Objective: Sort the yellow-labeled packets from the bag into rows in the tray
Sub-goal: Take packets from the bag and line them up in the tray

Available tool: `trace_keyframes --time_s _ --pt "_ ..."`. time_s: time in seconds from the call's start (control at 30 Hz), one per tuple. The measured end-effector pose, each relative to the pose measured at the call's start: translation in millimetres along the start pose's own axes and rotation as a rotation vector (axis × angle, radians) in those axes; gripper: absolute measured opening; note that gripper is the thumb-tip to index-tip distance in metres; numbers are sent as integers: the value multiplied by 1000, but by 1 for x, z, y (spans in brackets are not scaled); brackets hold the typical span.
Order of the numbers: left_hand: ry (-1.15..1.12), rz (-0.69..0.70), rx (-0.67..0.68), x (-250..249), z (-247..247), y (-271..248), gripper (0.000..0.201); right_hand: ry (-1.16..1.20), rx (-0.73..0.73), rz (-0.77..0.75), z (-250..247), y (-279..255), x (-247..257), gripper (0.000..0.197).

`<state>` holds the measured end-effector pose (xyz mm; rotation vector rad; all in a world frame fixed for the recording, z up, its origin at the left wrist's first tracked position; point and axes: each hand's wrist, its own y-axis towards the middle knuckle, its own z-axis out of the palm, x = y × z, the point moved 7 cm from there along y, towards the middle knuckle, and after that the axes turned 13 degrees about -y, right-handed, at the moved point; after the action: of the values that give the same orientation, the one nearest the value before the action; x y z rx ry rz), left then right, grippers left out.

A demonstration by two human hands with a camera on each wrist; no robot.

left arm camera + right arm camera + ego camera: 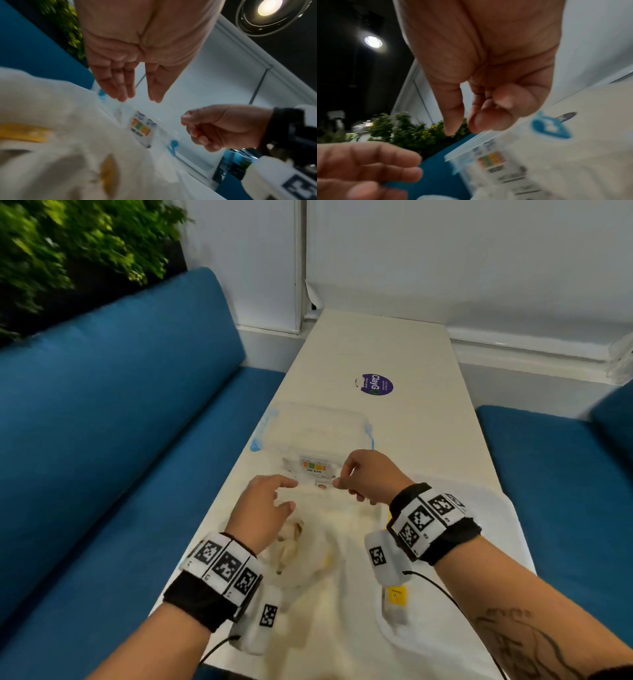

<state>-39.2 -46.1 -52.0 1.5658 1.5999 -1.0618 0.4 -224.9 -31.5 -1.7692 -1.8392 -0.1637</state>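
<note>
A white translucent bag [329, 546] lies on the table in front of me, with yellow packets [24, 132] showing dimly through it. My left hand [270, 501] hovers over the bag's far end with its fingers [120, 82] straight and nothing in it. My right hand [359, 477] is just right of it at the bag's top edge. Its fingers are curled, thumb close to index, and I see nothing between them. One yellow-labeled packet [395, 597] lies in a white tray [496, 529] at the right, under my right wrist.
Just beyond my hands stands a clear plastic box [315, 426] with blue clips and a coloured label [313, 467]. A purple sticker [375, 385] is farther up the narrow white table [411, 344]. Blue sofa cushions [120, 422] flank both sides.
</note>
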Motion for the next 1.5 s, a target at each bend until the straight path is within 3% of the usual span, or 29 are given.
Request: trace_keyframes --time_s 0.13,0.23,0.47,0.63,0.87,1.07,1.23,1.4,1.5 --pt "173 -53 -101 34 -31 -5 29 9 142 -178 47 4 61 13" --pt "285 -145 -63 59 -35 -8 27 -207 182 -273 82 7 92 22" --pt "321 -206 76 92 -26 -13 50 -742 340 -211 142 2 98 19" --pt "310 -161 121 96 -22 -15 66 -885 300 -193 170 -2 94 35" --pt "285 -121 106 94 -21 -18 66 -844 214 -271 175 -7 89 27" --pt "262 -104 108 91 -18 -22 71 -873 222 -271 180 -7 87 29" --pt "260 -104 106 91 -20 -23 71 -763 218 -258 180 -6 85 26" --pt "275 -93 88 92 -20 -22 67 -702 208 -257 171 -2 83 4" --pt "276 -90 73 94 -23 -19 67 -589 133 -273 152 -3 86 17"
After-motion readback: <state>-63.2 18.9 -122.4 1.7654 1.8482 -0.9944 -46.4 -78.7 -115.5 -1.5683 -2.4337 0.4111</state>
